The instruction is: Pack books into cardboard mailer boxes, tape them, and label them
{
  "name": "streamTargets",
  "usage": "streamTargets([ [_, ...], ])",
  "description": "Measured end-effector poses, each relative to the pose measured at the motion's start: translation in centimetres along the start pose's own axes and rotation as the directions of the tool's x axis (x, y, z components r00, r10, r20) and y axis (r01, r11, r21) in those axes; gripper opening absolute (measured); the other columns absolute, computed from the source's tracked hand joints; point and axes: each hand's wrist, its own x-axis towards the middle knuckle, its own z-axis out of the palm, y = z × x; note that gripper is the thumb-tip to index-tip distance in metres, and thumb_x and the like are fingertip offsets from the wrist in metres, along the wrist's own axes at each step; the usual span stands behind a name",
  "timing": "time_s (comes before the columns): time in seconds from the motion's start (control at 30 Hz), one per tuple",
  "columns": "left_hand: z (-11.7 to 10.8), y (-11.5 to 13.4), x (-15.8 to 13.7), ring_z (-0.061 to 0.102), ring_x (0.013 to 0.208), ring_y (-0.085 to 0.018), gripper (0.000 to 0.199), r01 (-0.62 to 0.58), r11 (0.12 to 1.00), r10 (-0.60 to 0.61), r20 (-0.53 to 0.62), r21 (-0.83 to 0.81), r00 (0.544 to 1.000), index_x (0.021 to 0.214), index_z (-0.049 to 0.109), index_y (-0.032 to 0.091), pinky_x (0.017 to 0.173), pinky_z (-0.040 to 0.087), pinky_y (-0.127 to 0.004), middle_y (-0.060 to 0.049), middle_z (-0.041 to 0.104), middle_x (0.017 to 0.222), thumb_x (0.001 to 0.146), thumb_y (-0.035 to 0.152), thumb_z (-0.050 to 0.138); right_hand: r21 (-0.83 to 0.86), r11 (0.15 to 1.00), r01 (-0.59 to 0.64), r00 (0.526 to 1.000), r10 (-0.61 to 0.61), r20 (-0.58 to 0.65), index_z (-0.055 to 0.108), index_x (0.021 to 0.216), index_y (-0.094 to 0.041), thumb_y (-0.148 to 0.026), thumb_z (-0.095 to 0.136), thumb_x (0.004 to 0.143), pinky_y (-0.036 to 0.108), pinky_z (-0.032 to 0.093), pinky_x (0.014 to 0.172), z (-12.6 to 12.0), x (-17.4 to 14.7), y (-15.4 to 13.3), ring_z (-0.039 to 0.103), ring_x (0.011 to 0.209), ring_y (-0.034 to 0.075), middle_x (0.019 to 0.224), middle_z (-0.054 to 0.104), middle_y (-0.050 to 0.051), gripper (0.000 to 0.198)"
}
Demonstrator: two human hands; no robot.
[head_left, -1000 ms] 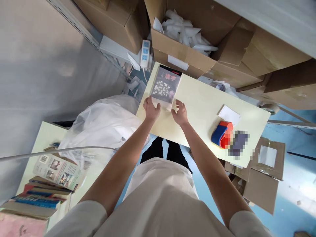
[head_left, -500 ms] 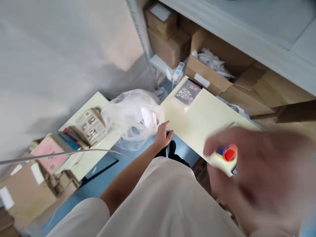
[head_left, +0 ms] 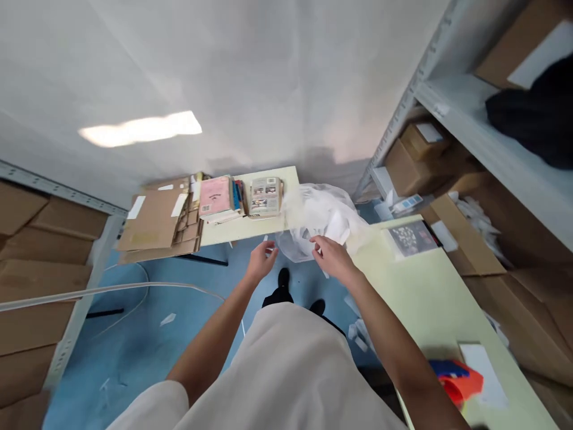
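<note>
My left hand (head_left: pixel 262 261) hangs over the floor gap in front of the far table, fingers and thumb apart, holding nothing. On the other side of the gap, my right hand (head_left: pixel 333 257) reaches across the near side of a translucent plastic bag (head_left: pixel 308 209); its thumb and fingers are parted, and I see nothing held. Whether the right fingertips touch the bag I cannot tell. White pieces show inside the bag, which sits between the two tables. A stack of pink and blue books (head_left: pixel 217 197) and a printed book (head_left: pixel 265 197) lie beyond my left hand.
Flattened cardboard (head_left: pixel 152 218) is piled at the far table's left end. The right table (head_left: pixel 403 292) bears a dark-covered book (head_left: pixel 412 237), an orange-red roll-like item (head_left: pixel 463 382) and white paper (head_left: pixel 486 373). Shelving with cartons (head_left: pixel 40 292) stands on both sides. White scraps lie on the floor (head_left: pixel 147 340).
My view has swung left. My right hand has moved from the orange-red item, at the right, over to the plastic bag. My left hand is now left of the bag.
</note>
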Motion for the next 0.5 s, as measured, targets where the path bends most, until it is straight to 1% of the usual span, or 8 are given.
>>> streamTargets([
  [0.07, -1.8, -1.9, -0.2, 0.067, 0.079, -0.022, 0.031, 0.06, 0.998, -0.061, -0.068, -0.019, 0.996, 0.102, 0.062, 0.016, 0.069, 0.053, -0.034, -0.011, 0.069, 0.097, 0.081, 0.036, 0.052, -0.036, 0.998, 0.05, 0.996, -0.047, 0.082, 0.054, 0.115, -0.02, -0.018, 0.045, 0.087, 0.026, 0.041, 0.071, 1.2, 1.7, -1.5, 0.061, 0.09, 0.017, 0.106, 0.064, 0.007, 0.029],
  [0.17, -4.5, -4.5, -0.2, 0.067, 0.078, -0.021, 0.032, 0.139, 0.989, -0.145, -0.147, -0.054, 0.978, 0.101, 0.062, 0.016, 0.069, 0.053, -0.033, -0.01, 0.069, 0.097, 0.079, 0.037, 0.052, -0.077, 0.989, 0.129, 0.974, -0.112, 0.197, 0.055, 0.114, -0.02, -0.018, 0.046, 0.087, 0.026, 0.041, 0.073, 3.3, 4.7, -4.4, 0.061, 0.093, 0.018, 0.107, 0.065, 0.007, 0.028],
  [0.27, -7.4, -7.5, 0.0, 0.067, 0.077, -0.021, 0.031, 0.198, 0.976, -0.213, -0.203, -0.089, 0.956, 0.099, 0.063, 0.017, 0.071, 0.053, -0.034, -0.01, 0.07, 0.097, 0.078, 0.037, 0.053, -0.095, 0.972, 0.216, 0.941, -0.181, 0.286, 0.055, 0.113, -0.021, -0.019, 0.046, 0.087, 0.027, 0.042, 0.074, 6.0, 8.5, -8.1, 0.062, 0.094, 0.019, 0.107, 0.065, 0.007, 0.028],
  [0.33, -9.6, -10.0, 0.4, 0.066, 0.076, -0.021, 0.029, 0.241, 0.962, -0.267, -0.242, -0.131, 0.933, 0.096, 0.064, 0.017, 0.074, 0.052, -0.035, -0.009, 0.07, 0.095, 0.076, 0.036, 0.056, -0.094, 0.958, 0.271, 0.915, -0.226, 0.335, 0.056, 0.114, -0.021, -0.02, 0.047, 0.087, 0.028, 0.043, 0.076, 8.2, 11.3, -11.0, 0.062, 0.094, 0.02, 0.106, 0.065, 0.008, 0.028],
  [0.4, -12.0, -13.0, 1.1, 0.066, 0.078, -0.022, 0.026, 0.282, 0.937, -0.336, -0.308, -0.206, 0.89, 0.092, 0.065, 0.018, 0.079, 0.051, -0.037, -0.01, 0.07, 0.094, 0.072, 0.034, 0.061, -0.086, 0.945, 0.316, 0.885, -0.26, 0.386, 0.056, 0.114, -0.02, -0.02, 0.049, 0.086, 0.03, 0.044, 0.077, 10.8, 14.3, -13.9, 0.062, 0.094, 0.022, 0.105, 0.065, 0.009, 0.029],
  [0.5, -15.7, -18.3, 2.4, 0.064, 0.083, -0.025, 0.025, 0.342, 0.876, -0.464, -0.396, -0.341, 0.793, 0.086, 0.065, 0.017, 0.085, 0.048, -0.041, -0.012, 0.068, 0.096, 0.065, 0.031, 0.069, -0.044, 0.928, 0.369, 0.831, -0.308, 0.463, 0.058, 0.113, -0.018, -0.018, 0.05, 0.084, 0.032, 0.046, 0.08, 15.3, 18.8, -18.5, 0.062, 0.095, 0.023, 0.107, 0.065, 0.011, 0.03],
])
